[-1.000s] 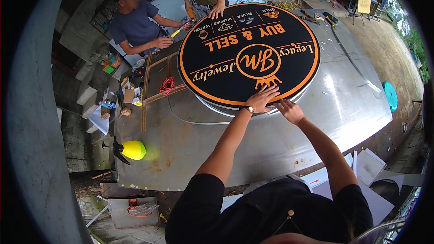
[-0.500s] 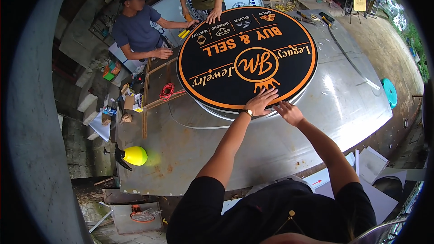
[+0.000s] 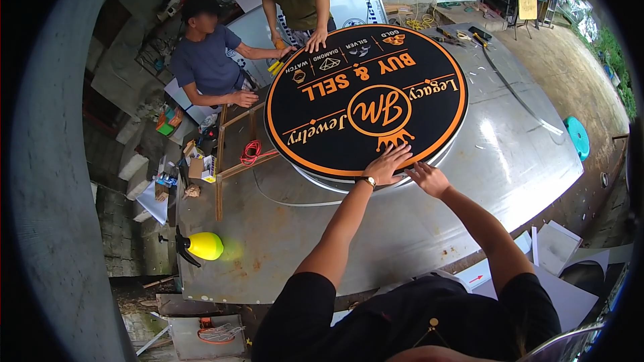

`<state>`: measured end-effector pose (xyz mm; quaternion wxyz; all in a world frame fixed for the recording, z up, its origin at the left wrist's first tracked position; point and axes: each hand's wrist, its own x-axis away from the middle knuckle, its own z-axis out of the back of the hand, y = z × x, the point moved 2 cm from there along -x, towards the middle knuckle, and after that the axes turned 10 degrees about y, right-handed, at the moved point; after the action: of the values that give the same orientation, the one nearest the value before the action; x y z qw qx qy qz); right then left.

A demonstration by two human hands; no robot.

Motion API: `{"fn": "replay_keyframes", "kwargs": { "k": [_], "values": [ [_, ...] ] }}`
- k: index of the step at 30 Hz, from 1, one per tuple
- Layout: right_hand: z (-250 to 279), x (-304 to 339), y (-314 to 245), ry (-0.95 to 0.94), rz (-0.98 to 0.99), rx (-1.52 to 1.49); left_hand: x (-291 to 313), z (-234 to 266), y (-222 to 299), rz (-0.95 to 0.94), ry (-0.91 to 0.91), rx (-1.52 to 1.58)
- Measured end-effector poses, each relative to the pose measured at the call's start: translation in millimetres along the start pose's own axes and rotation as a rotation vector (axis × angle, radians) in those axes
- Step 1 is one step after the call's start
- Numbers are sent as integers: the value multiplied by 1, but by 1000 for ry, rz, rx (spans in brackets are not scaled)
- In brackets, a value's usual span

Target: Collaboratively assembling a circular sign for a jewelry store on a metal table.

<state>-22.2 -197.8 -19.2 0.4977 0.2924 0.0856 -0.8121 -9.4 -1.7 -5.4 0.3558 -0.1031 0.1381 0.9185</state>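
Note:
A large round sign panel (image 3: 322, 137), black with an orange border and gold and orange lettering, lies face up on a metal table; its print appears upside down from my side. My left hand (image 3: 387, 163), a watch at its wrist, rests flat on the panel's near part by a crown emblem, fingers spread. Just to its right, my right hand (image 3: 429, 179) is at the near rim, fingers stretched onto the edge. Beneath the panel a pale round rim (image 3: 315, 179) shows. Across from me, a person in green has one hand (image 3: 316, 40) on the far edge.
A second person in blue (image 3: 208, 60) stands at the far left beside yellow-handled tools (image 3: 276, 67). A wooden frame (image 3: 220, 161), red cable (image 3: 250, 152) and yellow spray bottle (image 3: 204, 246) are on the table's left. Tools (image 3: 459, 37) and a curved strip (image 3: 513, 87) lie right.
The whole scene sits slightly lower in the picture as my view tilts up. Both my hands stay at the same places on the sign panel.

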Motion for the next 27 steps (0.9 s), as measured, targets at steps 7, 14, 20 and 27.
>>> {"fn": "replay_keyframes", "kwargs": {
  "k": [7,14,20,27],
  "values": [
    [1,0,0,21,-1,-5,0,-2,-2,-2,7,12],
    [1,1,-1,49,12,6,0,-2,-1,-3,15,15],
    [-3,2,0,43,24,28,1,-2,-1,0,19,22],
    [-3,2,0,49,26,31,0,0,0,-2,21,29]
  ]
}}
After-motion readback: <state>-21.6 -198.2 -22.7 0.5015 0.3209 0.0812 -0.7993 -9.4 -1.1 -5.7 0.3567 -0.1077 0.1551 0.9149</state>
